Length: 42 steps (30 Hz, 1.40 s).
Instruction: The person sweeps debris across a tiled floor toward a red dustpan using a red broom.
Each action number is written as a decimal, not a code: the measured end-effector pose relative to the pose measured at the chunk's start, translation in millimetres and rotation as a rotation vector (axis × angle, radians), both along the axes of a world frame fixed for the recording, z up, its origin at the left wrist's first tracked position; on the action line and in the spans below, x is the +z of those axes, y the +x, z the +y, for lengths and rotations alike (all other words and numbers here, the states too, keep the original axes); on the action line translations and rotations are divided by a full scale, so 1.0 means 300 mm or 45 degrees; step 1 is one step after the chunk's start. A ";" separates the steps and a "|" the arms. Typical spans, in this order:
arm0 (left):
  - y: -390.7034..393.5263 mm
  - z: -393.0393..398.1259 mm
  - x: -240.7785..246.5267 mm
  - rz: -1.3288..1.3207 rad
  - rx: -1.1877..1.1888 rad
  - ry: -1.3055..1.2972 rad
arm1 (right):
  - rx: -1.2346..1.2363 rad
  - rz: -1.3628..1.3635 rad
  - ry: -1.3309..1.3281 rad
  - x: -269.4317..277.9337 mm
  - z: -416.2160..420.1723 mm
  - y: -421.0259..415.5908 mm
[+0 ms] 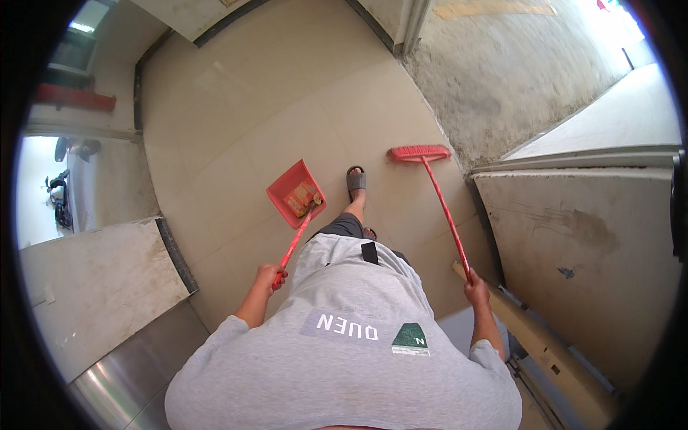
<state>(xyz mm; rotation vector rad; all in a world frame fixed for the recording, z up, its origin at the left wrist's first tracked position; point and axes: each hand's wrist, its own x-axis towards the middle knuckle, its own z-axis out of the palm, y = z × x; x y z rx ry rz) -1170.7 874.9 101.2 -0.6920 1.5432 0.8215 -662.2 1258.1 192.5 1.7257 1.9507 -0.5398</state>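
My left hand [270, 278] grips the end of the red handle of a dustpan [290, 185], which hangs or rests over the tiled floor ahead and left of my feet. Some litter, including what looks like an orange wrapper, lies in the pan near the handle. On the right, my right hand [477, 290] is closed round the top of a broom's long red handle [447, 212]. The red broom head [419, 153] is at the floor near the doorway edge, bristles facing away from me. A foot in a grey slide sandal [356, 181] stands between pan and broom.
Beige floor tiles [258, 91] spread ahead, bounded by walls with dark skirting. A rough concrete floor [473, 80] begins beyond the threshold at upper right. An open door panel [580, 220] stands at right, with a yellowish beam [548, 355] below it. Another doorway lies at left.
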 end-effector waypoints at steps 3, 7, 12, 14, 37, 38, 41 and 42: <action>0.037 0.021 -0.009 0.063 -0.018 0.028 | 0.090 -0.053 -0.017 -0.036 0.247 -0.120; 0.050 0.039 -0.002 0.022 -0.075 -0.044 | 0.375 0.038 -0.013 -0.074 0.531 -0.354; -0.025 0.057 0.037 0.041 -0.041 -0.119 | 0.648 0.109 -0.103 -0.213 0.842 -0.876; -0.065 0.075 0.030 0.006 -0.006 -0.125 | 0.733 0.120 -0.121 -0.259 0.927 -1.100; -0.125 0.461 -0.051 0.090 0.517 -0.313 | 1.037 -0.198 -0.169 0.089 1.217 -1.124; -0.052 0.505 -0.046 0.045 0.724 -0.318 | 1.033 -0.239 -0.198 0.079 1.268 -1.077; 0.108 0.575 -0.046 0.022 0.816 -0.235 | 1.077 -0.354 -0.251 0.032 1.363 -1.069; 0.135 0.577 -0.041 0.021 0.785 -0.266 | 1.135 -0.321 -0.275 -0.001 1.380 -1.102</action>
